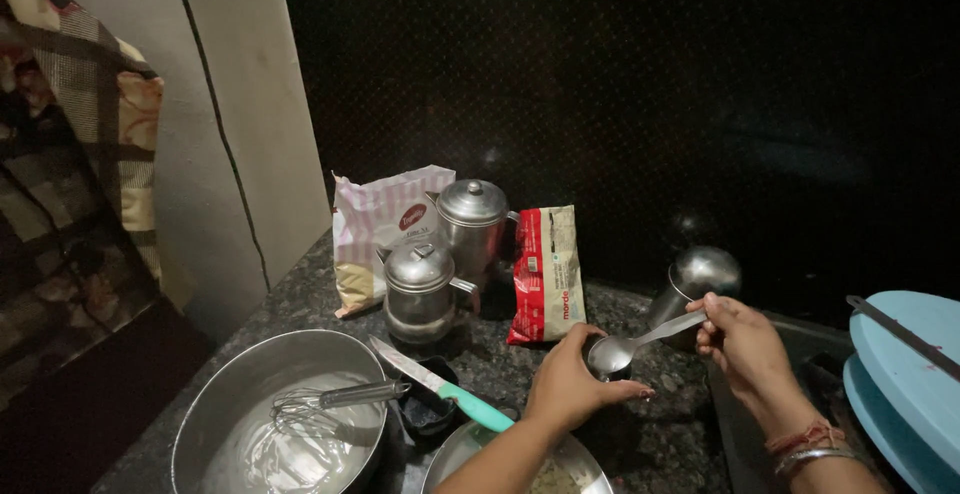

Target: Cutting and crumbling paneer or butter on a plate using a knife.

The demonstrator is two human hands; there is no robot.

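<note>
Right hand (742, 339) comes in from lower right, wrist with bangles and red thread low at the frame edge, forearm angled up-left. Fingers (712, 316) pinched on the end of a steel spoon's (640, 339) handle. The spoon lies nearly level, bowl pointing left, bowl sitting at the mouth of a small dark cup (600, 359).

Left hand (570, 384) comes up from bottom centre, forearm rising to the right, back of the hand toward the camera. Fingers wrapped around that small cup, thumb stretched out to the right along its lower side. Most of the cup is hidden behind the hand, so I can't tell whether it rests on the surface (660, 434) or is lifted. The spoon bowl looks full of something pale; can't tell what.

Around it, on the dark speckled stone surface:
- big steel bowl (230, 404) at lower left, wire whisk (320, 409) lying in it
- knife with a teal handle (440, 389) resting across a small black cup (425, 409), just left of the left hand
- steel plate (590, 469) rim under the left forearm
- two lidded steel canisters (445, 254) behind, a pink-white pouch (380, 229) to their left, a red-white packet (545, 274) to their right
- another steel container (690, 284), tilted, just behind the right hand
- light blue lids (900, 374) at far right
</note>
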